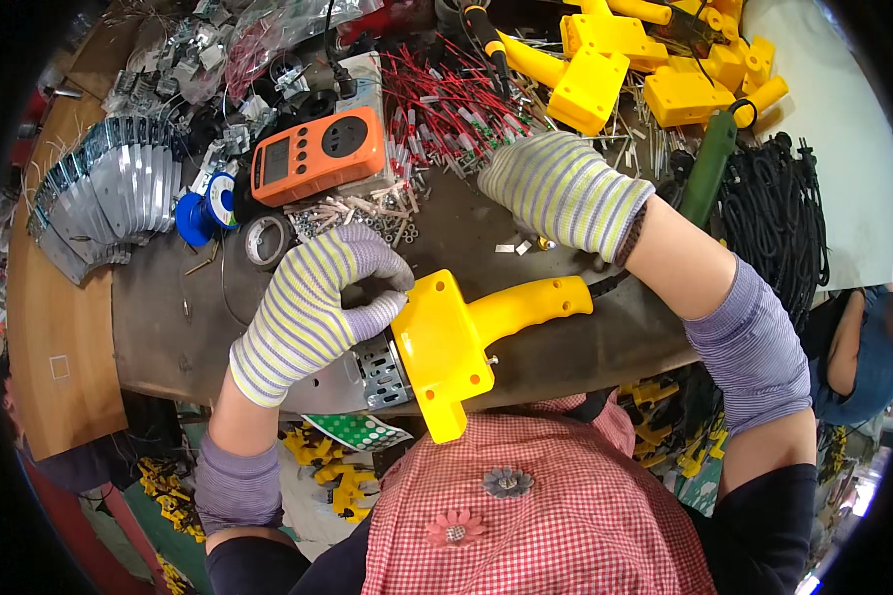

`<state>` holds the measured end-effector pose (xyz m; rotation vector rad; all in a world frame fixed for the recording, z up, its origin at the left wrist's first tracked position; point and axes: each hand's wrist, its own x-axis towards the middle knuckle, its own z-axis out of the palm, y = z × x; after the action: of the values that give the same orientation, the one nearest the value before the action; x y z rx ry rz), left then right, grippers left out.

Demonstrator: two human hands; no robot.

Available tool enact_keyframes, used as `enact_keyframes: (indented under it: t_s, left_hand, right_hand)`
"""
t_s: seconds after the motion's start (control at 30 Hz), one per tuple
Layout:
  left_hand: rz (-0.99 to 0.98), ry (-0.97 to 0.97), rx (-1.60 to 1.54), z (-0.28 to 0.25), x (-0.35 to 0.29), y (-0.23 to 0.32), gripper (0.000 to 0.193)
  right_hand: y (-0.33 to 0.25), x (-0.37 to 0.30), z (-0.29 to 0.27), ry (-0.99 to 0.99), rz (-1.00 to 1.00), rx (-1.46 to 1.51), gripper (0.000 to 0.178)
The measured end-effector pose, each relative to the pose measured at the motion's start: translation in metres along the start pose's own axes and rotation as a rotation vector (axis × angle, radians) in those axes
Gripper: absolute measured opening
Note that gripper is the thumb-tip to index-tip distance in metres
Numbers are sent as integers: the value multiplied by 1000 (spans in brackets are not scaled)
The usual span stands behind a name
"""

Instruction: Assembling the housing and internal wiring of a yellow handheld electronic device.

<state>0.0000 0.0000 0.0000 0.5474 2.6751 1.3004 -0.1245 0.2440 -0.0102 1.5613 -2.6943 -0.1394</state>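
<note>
A yellow plastic tool housing (446,342) with a handle lies at the table's near edge, its handle pointing right. A perforated metal bracket and flat plate (382,372) stick out from its left side. My left hand (318,297), in a striped glove, is closed at the housing's left edge, thumb and forefinger tips against it. Farther back, my right hand (566,188), gloved alike, reaches down at the near edge of a pile of red wires (446,99) and loose metal pins. Its fingers are curled under, and whatever they hold is hidden.
An orange meter (318,156) stands behind loose screws (352,213). Tape (265,241), a blue spool (206,208) and fanned metal plates (119,188) lie left. More yellow housings (590,89), a green-handled tool (711,169) and black cables (776,213) fill the right. Another person's arm (845,342) shows at far right.
</note>
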Motion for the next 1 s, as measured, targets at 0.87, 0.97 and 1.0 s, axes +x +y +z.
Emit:
enact_keyframes:
  t_s: [0.87, 0.97, 1.0]
  left_hand:
    - [286, 183, 440, 12, -24, -12, 23]
    - [306, 188, 485, 10, -27, -7, 22]
    - [294, 168, 483, 9, -28, -6, 22]
  right_hand:
    - [-36, -14, -38, -222, 294, 1526, 18]
    - [-37, -5, -38, -326, 304, 1479, 23]
    - [-39, 0, -43, -360, 319, 1408, 22]
